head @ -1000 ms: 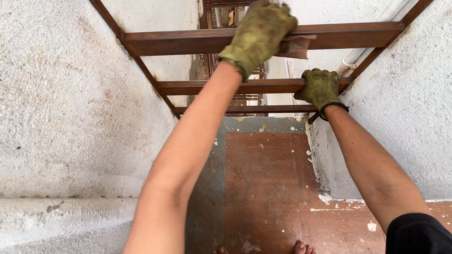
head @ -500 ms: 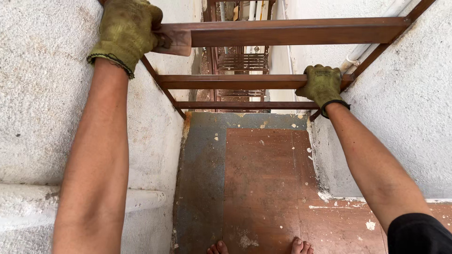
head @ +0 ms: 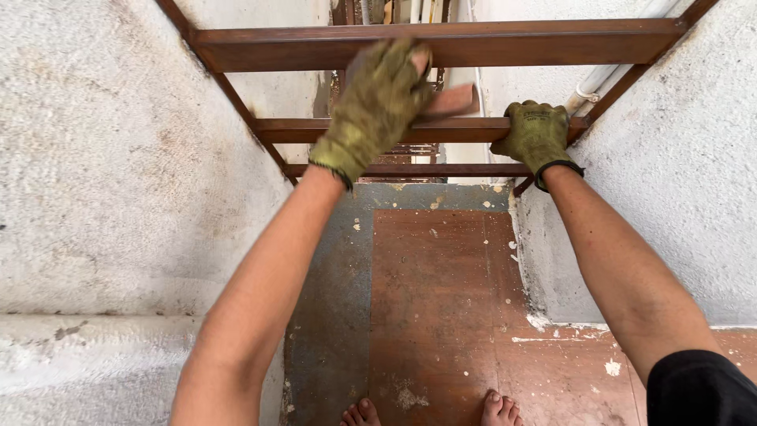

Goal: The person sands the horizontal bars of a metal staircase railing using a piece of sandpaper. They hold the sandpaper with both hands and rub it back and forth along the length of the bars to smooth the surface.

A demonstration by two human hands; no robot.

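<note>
Sanding pass on a rusty-brown metal frame (head: 441, 43) that spans the gap between two rough white walls. Left hand (head: 378, 102), in a worn green glove, has its fingers curled around a reddish piece of sandpaper (head: 453, 101) and holds it between the top crossbar and the middle crossbar (head: 300, 130), roughly at mid-span; the hand is motion-blurred, so I can't tell which bar the sheet touches. Right hand (head: 536, 134), same kind of glove, has its fingers wrapped closed over the middle crossbar near its right end, just beside the right wall (head: 678, 181), apparently as a brace. A third, lower crossbar (head: 457, 170) sits just beyond.

Progress, as a judgement only: all three bars look an even dull brown with no bare bright metal showing, so I can't pick out finished stretches from untouched ones (blur doesn't help). Looks to be mid-job, with most of the frame left to go over.

Below: a red-brown and grey floor (head: 441, 300) with white flecks, bare toes at the bottom edge, a white pipe (head: 599, 79) on the right wall.
</note>
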